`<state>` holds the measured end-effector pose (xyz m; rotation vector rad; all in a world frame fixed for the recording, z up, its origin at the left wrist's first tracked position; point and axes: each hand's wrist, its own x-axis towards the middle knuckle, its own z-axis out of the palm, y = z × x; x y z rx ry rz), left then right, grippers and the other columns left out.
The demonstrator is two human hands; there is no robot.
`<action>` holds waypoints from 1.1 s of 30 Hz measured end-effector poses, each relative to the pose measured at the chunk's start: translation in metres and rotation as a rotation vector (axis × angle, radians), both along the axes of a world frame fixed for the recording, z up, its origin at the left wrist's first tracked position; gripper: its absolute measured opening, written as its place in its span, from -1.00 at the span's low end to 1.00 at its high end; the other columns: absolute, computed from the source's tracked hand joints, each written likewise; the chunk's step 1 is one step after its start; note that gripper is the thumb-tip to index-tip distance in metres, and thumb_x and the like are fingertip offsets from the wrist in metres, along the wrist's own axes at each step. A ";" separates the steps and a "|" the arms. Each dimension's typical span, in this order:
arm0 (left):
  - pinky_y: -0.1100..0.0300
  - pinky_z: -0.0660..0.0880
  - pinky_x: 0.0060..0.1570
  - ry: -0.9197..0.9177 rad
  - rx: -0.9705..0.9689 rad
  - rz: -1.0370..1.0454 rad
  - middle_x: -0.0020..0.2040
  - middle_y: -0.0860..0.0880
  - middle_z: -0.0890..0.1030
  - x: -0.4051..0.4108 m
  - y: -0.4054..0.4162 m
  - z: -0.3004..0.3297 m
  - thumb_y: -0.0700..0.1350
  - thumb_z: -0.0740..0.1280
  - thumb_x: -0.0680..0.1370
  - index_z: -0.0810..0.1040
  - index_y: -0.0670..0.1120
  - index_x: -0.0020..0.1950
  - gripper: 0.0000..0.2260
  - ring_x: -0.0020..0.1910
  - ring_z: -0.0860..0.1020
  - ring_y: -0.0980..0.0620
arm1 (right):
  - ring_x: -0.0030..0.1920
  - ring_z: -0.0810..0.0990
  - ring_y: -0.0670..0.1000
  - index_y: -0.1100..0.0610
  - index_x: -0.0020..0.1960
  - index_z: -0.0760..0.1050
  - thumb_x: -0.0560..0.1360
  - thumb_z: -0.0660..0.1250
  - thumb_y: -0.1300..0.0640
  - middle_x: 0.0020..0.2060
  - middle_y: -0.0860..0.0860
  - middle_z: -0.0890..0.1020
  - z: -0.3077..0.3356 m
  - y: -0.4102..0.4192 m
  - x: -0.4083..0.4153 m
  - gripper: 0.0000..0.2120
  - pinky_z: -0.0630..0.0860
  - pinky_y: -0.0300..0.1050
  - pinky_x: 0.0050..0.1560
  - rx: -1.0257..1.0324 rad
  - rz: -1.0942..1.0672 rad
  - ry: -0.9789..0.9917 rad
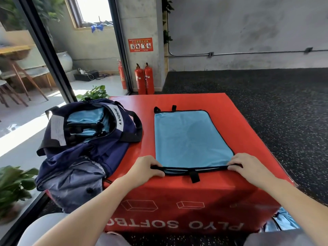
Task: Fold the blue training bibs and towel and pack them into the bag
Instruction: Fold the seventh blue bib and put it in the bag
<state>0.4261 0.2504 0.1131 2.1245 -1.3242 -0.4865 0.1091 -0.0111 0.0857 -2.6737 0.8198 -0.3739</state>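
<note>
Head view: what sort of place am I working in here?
Probably a gym or training room: a red plyo soft box serves as the table, speckled rubber flooring covers the ground, and fire extinguishers stand by a concrete wall.

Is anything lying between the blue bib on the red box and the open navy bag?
Nothing visible. Only bare red box top separates the light-blue bib from the navy bag, whose opening already holds folded blue fabric.

blue fabric [285, 221] bottom right half behind box [195, 206], bibs in bag [85, 137] mostly hidden, box lettering cut off
</note>
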 end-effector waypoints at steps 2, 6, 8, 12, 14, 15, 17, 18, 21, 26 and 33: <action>0.36 0.40 -0.10 0.007 -0.027 0.010 -0.13 0.12 0.63 0.001 0.000 -0.001 0.02 0.62 0.34 0.71 0.13 -0.17 -0.85 -0.11 0.57 0.20 | 0.00 0.53 -0.12 -0.08 -0.04 0.68 0.53 0.46 0.06 -0.10 -0.25 0.58 -0.004 0.002 0.001 -0.95 0.42 -0.17 0.12 -0.057 0.022 0.005; 0.36 0.44 -0.06 -0.005 -0.044 0.022 -0.12 0.12 0.64 0.000 0.005 0.001 0.00 0.61 0.36 0.68 0.14 -0.22 -0.87 -0.09 0.58 0.20 | 0.01 0.53 -0.04 -0.01 0.01 0.61 0.57 0.40 0.09 -0.06 -0.16 0.56 -0.010 0.008 0.002 -0.96 0.47 -0.07 0.12 -0.155 0.018 0.038; 0.36 0.43 -0.05 -0.012 -0.044 0.018 -0.13 0.12 0.64 -0.002 0.009 0.001 0.00 0.60 0.38 0.68 0.11 -0.21 -0.88 -0.09 0.57 0.21 | 0.03 0.51 -0.03 -0.01 0.04 0.57 0.60 0.35 0.07 -0.04 -0.16 0.54 -0.009 0.013 0.002 -0.95 0.47 -0.03 0.11 -0.175 0.018 0.083; 0.31 0.45 0.03 -0.026 -0.067 0.019 -0.09 0.13 0.64 -0.005 0.016 0.002 0.01 0.58 0.40 0.69 0.06 -0.18 -0.89 -0.05 0.58 0.21 | 0.04 0.47 -0.03 -0.02 0.02 0.47 0.64 0.27 0.05 -0.04 -0.15 0.46 -0.003 0.023 -0.001 -0.97 0.43 -0.02 0.10 -0.170 0.027 0.142; 0.33 0.44 0.07 -0.033 -0.090 0.041 -0.03 0.13 0.66 -0.007 0.020 0.003 -0.01 0.57 0.42 0.70 0.01 -0.11 -0.87 -0.01 0.58 0.20 | 0.03 0.48 -0.01 -0.04 -0.01 0.42 0.64 0.25 0.05 -0.06 -0.15 0.44 0.004 0.029 -0.002 -0.95 0.43 -0.02 0.10 -0.155 0.029 0.164; 0.36 0.43 0.06 -0.038 -0.097 0.052 -0.02 0.14 0.66 -0.007 0.022 0.004 -0.01 0.57 0.42 0.69 0.00 -0.08 -0.85 0.01 0.58 0.20 | 0.03 0.49 -0.01 -0.05 -0.02 0.40 0.64 0.25 0.04 -0.06 -0.15 0.44 0.008 0.032 -0.002 -0.93 0.44 -0.01 0.09 -0.136 0.023 0.166; 0.34 0.45 0.04 -0.042 -0.110 0.073 -0.05 0.14 0.68 -0.009 0.027 0.005 0.00 0.56 0.44 0.68 0.03 -0.07 -0.87 0.00 0.59 0.18 | -0.02 0.53 0.00 -0.08 -0.04 0.37 0.65 0.23 0.03 -0.09 -0.16 0.48 0.016 0.039 -0.003 -0.90 0.46 0.01 0.06 -0.064 -0.014 0.162; 0.28 0.48 0.03 -0.048 -0.123 0.080 -0.09 0.12 0.68 -0.010 0.029 0.006 -0.01 0.55 0.45 0.67 0.03 -0.08 -0.89 -0.03 0.60 0.16 | -0.06 0.54 0.00 -0.08 -0.04 0.37 0.66 0.21 0.02 -0.12 -0.15 0.51 0.021 0.042 -0.004 -0.90 0.47 0.03 0.03 -0.026 -0.039 0.166; 0.20 0.48 -0.02 -0.083 -0.177 0.087 -0.17 0.12 0.65 -0.019 0.037 0.017 -0.03 0.49 0.50 0.62 0.08 -0.13 -0.92 -0.12 0.58 0.17 | -0.17 0.55 0.00 -0.07 -0.04 0.39 0.66 0.21 0.01 -0.21 -0.06 0.58 0.033 0.052 -0.009 -0.91 0.50 0.08 -0.04 0.062 -0.091 0.125; 0.31 0.34 -0.33 -0.058 -0.228 0.072 -0.43 0.24 0.50 -0.029 0.047 0.033 -0.04 0.44 0.54 0.47 0.26 -0.34 -0.68 -0.39 0.42 0.22 | -0.23 0.55 -0.11 -0.13 -0.11 0.48 0.62 0.32 0.07 -0.27 -0.11 0.62 0.051 0.064 -0.020 -0.85 0.47 -0.13 -0.11 0.139 -0.099 -0.017; 0.36 0.37 -0.31 -0.065 -0.302 0.072 -0.42 0.24 0.54 -0.031 0.047 0.052 -0.09 0.46 0.53 0.48 0.17 -0.36 -0.69 -0.37 0.46 0.24 | -0.08 0.60 -0.22 -0.15 -0.07 0.56 0.58 0.38 0.15 -0.17 -0.29 0.65 0.079 0.070 -0.021 -0.81 0.46 -0.32 -0.02 0.111 -0.099 -0.202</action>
